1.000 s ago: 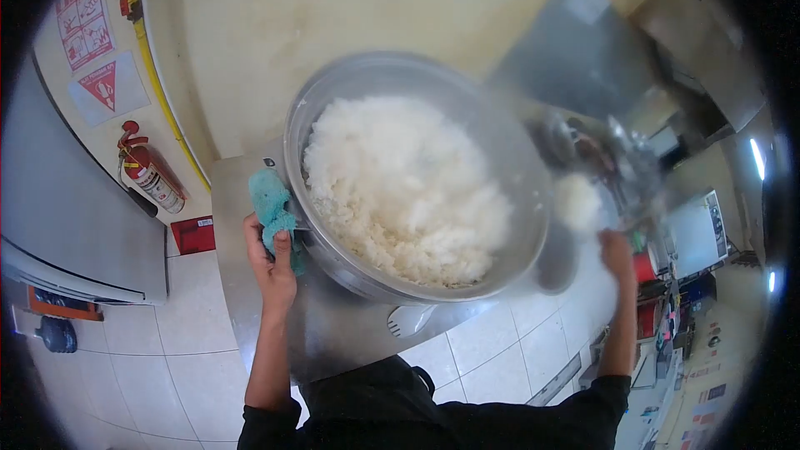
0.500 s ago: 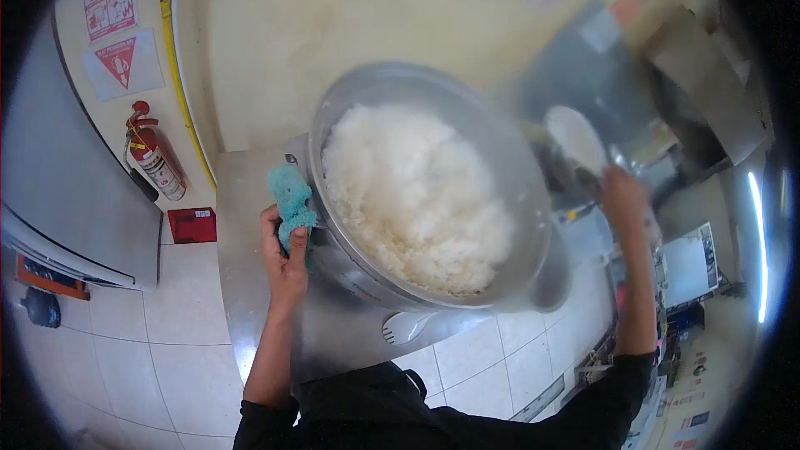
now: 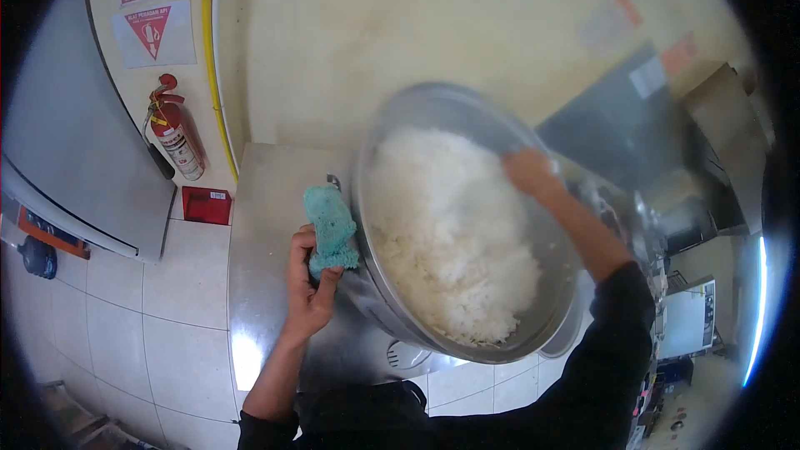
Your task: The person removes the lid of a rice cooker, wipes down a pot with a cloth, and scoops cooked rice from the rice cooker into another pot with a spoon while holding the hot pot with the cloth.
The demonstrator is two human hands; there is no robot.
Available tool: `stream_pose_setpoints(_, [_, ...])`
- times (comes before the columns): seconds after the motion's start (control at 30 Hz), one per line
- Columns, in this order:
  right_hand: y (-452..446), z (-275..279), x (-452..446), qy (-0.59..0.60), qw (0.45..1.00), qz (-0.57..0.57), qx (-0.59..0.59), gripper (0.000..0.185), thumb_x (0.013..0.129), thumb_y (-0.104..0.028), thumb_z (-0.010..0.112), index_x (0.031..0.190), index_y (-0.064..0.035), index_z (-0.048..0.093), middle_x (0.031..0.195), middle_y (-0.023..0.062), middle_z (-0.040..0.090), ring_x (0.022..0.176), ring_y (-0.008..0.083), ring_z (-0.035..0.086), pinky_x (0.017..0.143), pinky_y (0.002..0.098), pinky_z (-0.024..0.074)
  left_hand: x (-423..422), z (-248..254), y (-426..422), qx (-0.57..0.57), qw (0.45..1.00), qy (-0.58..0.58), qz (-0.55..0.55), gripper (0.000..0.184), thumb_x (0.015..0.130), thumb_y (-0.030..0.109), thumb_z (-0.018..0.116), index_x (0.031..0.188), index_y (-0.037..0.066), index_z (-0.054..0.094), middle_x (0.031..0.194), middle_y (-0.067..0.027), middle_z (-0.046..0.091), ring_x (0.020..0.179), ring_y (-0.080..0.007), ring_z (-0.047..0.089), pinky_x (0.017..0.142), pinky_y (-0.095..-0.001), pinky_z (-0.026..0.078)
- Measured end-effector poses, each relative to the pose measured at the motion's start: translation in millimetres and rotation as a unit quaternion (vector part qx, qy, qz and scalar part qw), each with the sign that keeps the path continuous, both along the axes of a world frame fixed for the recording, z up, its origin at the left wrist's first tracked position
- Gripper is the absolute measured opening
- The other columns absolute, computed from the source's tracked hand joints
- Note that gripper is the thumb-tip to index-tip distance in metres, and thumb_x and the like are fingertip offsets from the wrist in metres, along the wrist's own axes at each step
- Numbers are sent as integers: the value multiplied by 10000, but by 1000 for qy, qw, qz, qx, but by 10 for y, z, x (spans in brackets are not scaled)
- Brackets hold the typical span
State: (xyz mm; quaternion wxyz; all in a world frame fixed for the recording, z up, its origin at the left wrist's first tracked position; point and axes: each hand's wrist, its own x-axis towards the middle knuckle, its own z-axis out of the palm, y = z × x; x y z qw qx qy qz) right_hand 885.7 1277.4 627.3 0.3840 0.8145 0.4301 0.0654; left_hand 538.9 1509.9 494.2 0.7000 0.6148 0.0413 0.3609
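Note:
A large metal pot (image 3: 546, 335) full of steaming white rice (image 3: 454, 225) sits tilted on the steel counter. My left hand (image 3: 312, 292) is closed on a folded teal cloth (image 3: 332, 225), pressed against the pot's left side where the handle would be; the handle itself is hidden. Inside the far right of the rim, my right hand (image 3: 529, 171) is closed just over the rice, slightly blurred. The white rice paddle seen in it earlier is barely distinguishable from the rice and steam now.
The steel counter (image 3: 267, 283) extends left of the pot. A white slotted utensil (image 3: 406, 356) lies near its front edge. On the left wall hangs a fire extinguisher (image 3: 177, 137), beside a yellow pipe (image 3: 210, 58). Kitchen equipment (image 3: 687, 317) stands at right.
My right hand has swung left with the paddle, from outside the pot's right side to over the rice. The view has shifted; my left hand keeps hold of the cloth against the pot.

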Motion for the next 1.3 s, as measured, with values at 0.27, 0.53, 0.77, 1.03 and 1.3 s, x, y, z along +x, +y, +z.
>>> stream_pose_setpoints(0.27, [-63, -24, 287, 110, 993, -32, 1, 267, 915, -268, 521, 911, -64, 694, 823, 209, 672, 837, 390, 663, 758, 512, 530, -5, -16, -28, -25, 1000, -9, -7, 259, 943, 90, 558, 1149, 32, 412, 1180, -103, 468, 1052, -178, 471, 938, -312, 380])
stream_pose_setpoints(0.53, [-373, -100, -10, 220, 974, -25, 54, 339, 926, -318, 503, 918, -29, 680, 770, 240, 657, 804, 432, 641, 778, 498, 512, -21, 19, -40, 6, 1000, 6, 18, 279, 964, 192, 566, 1144, 25, 433, 1169, -101, 482, 1032, -176, 474, 937, -319, 379])
stream_pose_setpoints(0.77, [-542, 8, -545, 270, 958, -42, 81, 316, 915, -301, 522, 941, -24, 673, 765, 242, 649, 798, 439, 630, 776, 512, 499, 12, 45, -76, 46, 997, 7, 63, 344, 975, 315, 534, 1157, 32, 459, 1036, -51, 497, 950, -139, 460, 861, -267, 370])
stream_pose_setpoints(1.03, [-1087, 868, -1111, 465, 805, -234, 284, 229, 907, -143, 527, 747, 19, 553, 604, 90, 570, 445, 152, 590, 466, 308, 488, -40, 92, -89, 0, 999, 17, 36, 338, 966, 288, 587, 1150, 27, 476, 1095, -66, 528, 986, -152, 496, 905, -292, 388])
stream_pose_setpoints(1.3, [-2444, 1608, -2001, 236, 722, -326, 563, 200, 918, -134, 518, 853, 40, 590, 625, 66, 590, 485, 159, 620, 436, 260, 468, -45, 89, -103, 8, 999, 22, 40, 365, 971, 312, 583, 1166, 22, 478, 1076, -51, 522, 970, -137, 485, 898, -277, 376])
